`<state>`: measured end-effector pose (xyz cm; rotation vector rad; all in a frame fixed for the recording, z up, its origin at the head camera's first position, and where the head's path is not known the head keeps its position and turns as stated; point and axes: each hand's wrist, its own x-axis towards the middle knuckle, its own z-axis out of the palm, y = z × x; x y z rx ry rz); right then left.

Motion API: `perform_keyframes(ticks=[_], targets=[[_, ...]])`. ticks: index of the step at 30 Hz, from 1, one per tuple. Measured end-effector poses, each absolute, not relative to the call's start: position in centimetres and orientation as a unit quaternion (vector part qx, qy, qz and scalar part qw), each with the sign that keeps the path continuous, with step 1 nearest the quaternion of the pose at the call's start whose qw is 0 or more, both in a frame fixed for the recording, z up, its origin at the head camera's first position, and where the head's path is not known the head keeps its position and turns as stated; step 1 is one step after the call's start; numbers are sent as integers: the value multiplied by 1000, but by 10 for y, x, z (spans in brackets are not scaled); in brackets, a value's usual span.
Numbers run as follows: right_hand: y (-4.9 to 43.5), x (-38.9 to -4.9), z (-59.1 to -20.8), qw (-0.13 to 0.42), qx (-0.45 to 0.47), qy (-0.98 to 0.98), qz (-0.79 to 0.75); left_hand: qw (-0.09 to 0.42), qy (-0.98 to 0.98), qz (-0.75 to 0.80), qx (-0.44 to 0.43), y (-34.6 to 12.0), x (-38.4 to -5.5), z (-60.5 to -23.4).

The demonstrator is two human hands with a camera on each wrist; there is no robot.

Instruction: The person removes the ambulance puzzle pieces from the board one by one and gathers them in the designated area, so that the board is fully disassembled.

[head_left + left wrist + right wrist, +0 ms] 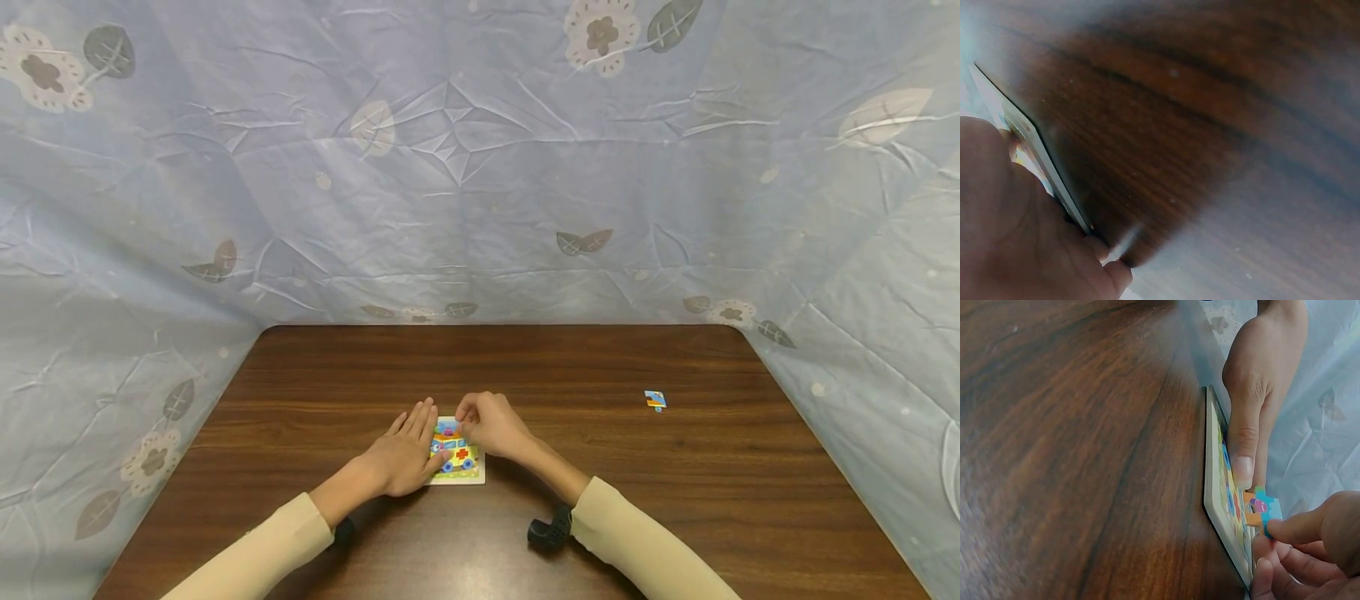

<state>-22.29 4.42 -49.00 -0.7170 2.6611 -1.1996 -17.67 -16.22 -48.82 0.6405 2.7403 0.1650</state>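
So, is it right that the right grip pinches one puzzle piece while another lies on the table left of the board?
Almost: the head view shows the other piece to the right of the board; the right grip does pinch one puzzle piece.

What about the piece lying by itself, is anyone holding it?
No, the puzzle piece lies on the table with no hand touching it.

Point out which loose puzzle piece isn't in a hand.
The far-right piece, lying on the table; the other piece is pinched in the right hand at the puzzle.
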Motion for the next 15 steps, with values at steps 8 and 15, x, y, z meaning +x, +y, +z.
perform_keyframes(ticks=[8, 15], targets=[[47, -222, -487, 66, -225, 881, -412, 162, 960, 58, 223, -163, -176, -488], [54, -222, -486, 70, -208, 881, -420, 158, 960, 53, 226, -162, -176, -488]])
